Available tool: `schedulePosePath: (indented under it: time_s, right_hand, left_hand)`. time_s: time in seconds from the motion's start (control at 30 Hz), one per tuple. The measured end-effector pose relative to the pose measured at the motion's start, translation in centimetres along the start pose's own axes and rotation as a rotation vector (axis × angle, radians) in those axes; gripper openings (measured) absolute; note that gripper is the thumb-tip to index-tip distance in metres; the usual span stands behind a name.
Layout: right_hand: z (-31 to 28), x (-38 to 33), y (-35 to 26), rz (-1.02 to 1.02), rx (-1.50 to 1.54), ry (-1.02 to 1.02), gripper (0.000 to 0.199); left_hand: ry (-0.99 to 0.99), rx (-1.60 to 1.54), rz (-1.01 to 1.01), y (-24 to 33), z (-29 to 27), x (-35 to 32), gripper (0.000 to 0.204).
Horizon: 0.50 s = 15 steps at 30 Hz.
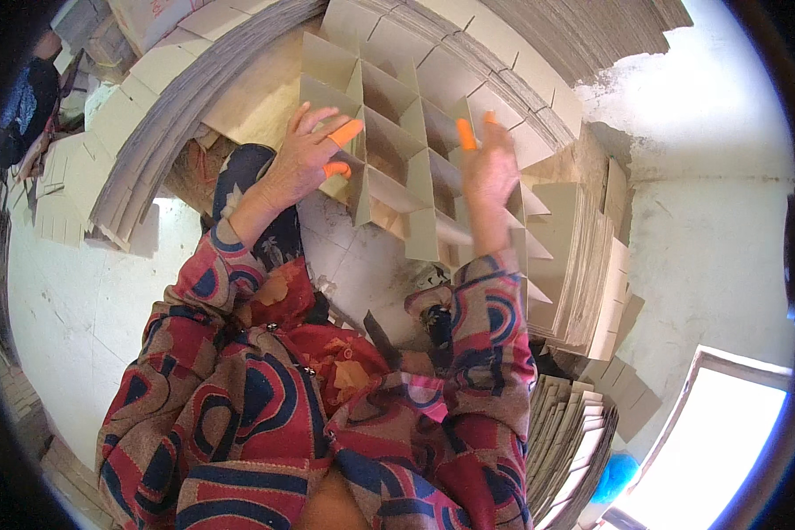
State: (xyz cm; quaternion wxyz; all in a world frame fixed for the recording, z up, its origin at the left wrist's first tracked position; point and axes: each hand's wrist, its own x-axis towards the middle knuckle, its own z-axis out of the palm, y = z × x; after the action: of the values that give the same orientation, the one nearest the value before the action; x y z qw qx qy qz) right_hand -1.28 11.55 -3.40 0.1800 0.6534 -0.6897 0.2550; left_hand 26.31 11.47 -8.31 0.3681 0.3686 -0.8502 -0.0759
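A grid of interlocked grey cardboard divider strips (pixel 387 141) stands in front of me, its cells facing up. At its left edge is my left hand (pixel 305 159), with orange finger covers on the thumb and one finger. Those two are apart, and the other fingers stretch out over the cells. Over the right side of the grid reaches my right hand (pixel 491 172), slightly blurred, also with two orange-covered fingertips. A gap shows between them, and I see nothing held there. Part of the grid's right side is hidden under my right hand and forearm.
Slotted cardboard strips (pixel 495 84) are stacked along the far side. A long curved stack (pixel 163 106) runs to the left. More cardboard piles (pixel 574 265) stand on the right and lower right (pixel 570 442). A blue object (pixel 616 477) lies near a bright opening (pixel 711 442).
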Motion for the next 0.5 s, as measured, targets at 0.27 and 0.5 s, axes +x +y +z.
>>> schedulePosePath:
  time_s: [0.27,0.5]
  right_hand:
    - [-0.8,-2.8,5.9,0.158,0.282,-0.659,0.037]
    - [-0.5,-7.7,1.3,0.083,0.135,-0.654,0.018]
  left_hand:
    - [-0.204,0.210,0.135,-2.2,2.5,5.4,0.085]
    - [-0.448,0.114,0.253,-5.0,5.8,10.4,0.051]
